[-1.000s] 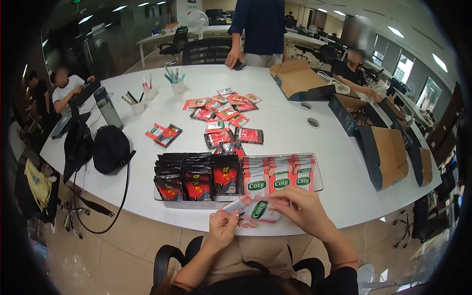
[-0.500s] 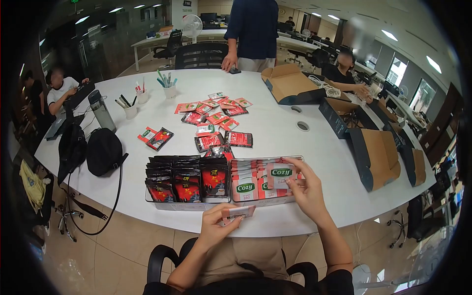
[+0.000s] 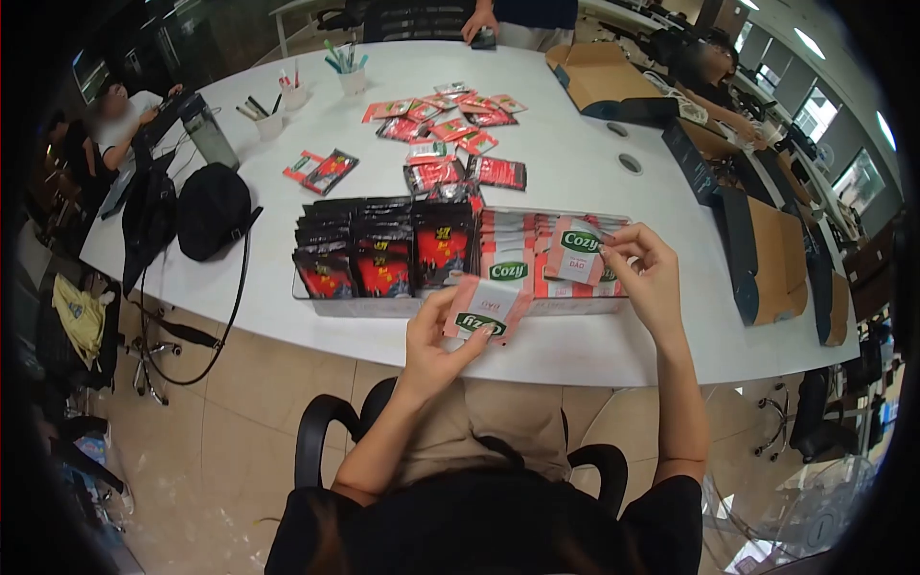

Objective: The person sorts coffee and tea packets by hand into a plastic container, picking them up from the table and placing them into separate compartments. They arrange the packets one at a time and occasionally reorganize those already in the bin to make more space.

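My left hand [image 3: 441,340] pinches a pink Cozy sachet [image 3: 477,324], its lettering upside down, in front of the organizer box [image 3: 369,308]. With thumb and fingers, my right hand [image 3: 656,278] grips another Cozy sachet [image 3: 575,264], upright over the box's right section. Upright Cozy sachets [image 3: 506,271] fill that right section in rows. In the left section stand several rows of black-and-red sachets [image 3: 383,268]. Beyond the box lies a loose pile of mixed sachets [image 3: 450,127], with two more sachets [image 3: 331,171] to its left.
A black bag [image 3: 213,211], a grey bottle [image 3: 208,132] and pen cups [image 3: 352,80] stand on the white table [image 3: 575,350] at left. Opened cardboard boxes [image 3: 764,259] line the right side. Other people sit at both sides; one person's hand [image 3: 482,21] rests at the far edge.
My left hand has raised its sachet and turned its printed face into view. The right hand's sachet has come more upright. The camera view has tilted down.
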Demonstrator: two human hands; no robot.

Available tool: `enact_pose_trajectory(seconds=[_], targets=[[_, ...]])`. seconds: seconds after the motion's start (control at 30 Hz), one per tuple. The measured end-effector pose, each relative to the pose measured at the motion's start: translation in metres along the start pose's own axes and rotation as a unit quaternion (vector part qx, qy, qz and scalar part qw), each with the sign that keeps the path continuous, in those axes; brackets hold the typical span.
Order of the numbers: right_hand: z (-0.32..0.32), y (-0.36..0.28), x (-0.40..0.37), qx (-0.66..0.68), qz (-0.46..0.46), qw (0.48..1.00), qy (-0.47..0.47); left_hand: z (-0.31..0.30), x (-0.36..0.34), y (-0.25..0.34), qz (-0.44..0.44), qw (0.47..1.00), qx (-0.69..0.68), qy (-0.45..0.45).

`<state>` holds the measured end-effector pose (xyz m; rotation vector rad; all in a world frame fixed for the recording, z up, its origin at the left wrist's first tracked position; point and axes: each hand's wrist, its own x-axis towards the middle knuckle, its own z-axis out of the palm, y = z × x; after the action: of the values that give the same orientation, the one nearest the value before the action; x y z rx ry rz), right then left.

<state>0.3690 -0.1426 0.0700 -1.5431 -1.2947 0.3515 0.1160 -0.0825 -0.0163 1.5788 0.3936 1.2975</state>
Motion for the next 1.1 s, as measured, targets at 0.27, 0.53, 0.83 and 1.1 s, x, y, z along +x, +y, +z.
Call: enact_pose_trajectory(seconds=[0.27,0.53,0.83,1.1], targets=[[0.002,-0.019,0.006,-0.343,-0.105,0.923,-0.142,-0.004,-0.006,-0.019,-0.016,0.999,0.021,0.02],[0.027,-0.012,0.031,-0.404,-0.231,0.863,-0.198,0.003,0.002,-0.004,-0.032,0.999,-0.012,0.003],[0.028,-0.009,0.037,-0.419,-0.235,0.852,-0.208,0.002,-0.002,-0.008,-0.054,0.998,-0.016,0.005],[0.015,-0.023,0.022,-0.264,-0.245,0.916,-0.175,0.008,-0.001,-0.001,0.005,0.994,0.106,0.006]])
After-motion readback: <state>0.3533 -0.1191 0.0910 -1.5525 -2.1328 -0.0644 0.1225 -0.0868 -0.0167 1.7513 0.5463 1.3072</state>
